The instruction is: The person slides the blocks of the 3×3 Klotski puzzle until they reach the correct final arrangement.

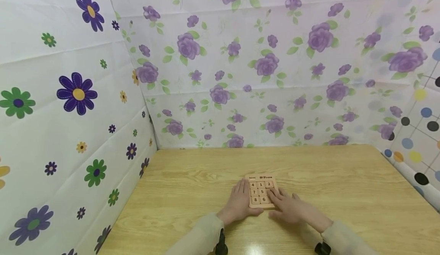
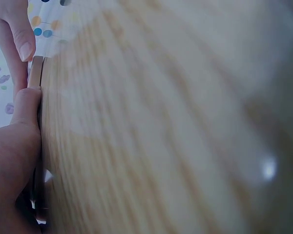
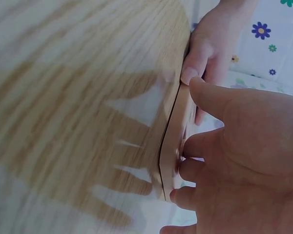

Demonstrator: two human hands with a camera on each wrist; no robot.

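A light wooden number sliding puzzle (image 1: 258, 205) lies flat on the table. Its visible tiles read 4, 1, 2 in the top row, 7, 5 in the middle and 8, 6 at the bottom. My left hand (image 1: 238, 203) rests against the puzzle's left side with straight fingers, its thumb along the near edge. My right hand (image 1: 290, 208) reaches over the right side, fingertips touching the tile area in the right column and covering part of it. In the right wrist view, the right fingers (image 3: 189, 169) lie on the board's top, and the left thumb (image 3: 193, 68) touches its edge.
The puzzle sits on a wood-grain table (image 1: 192, 171). A cloth with purple roses (image 1: 268, 64) hangs behind it. On the left stands a flowered cloth (image 1: 68, 133), and a dotted cloth (image 1: 417, 133) is at the right.
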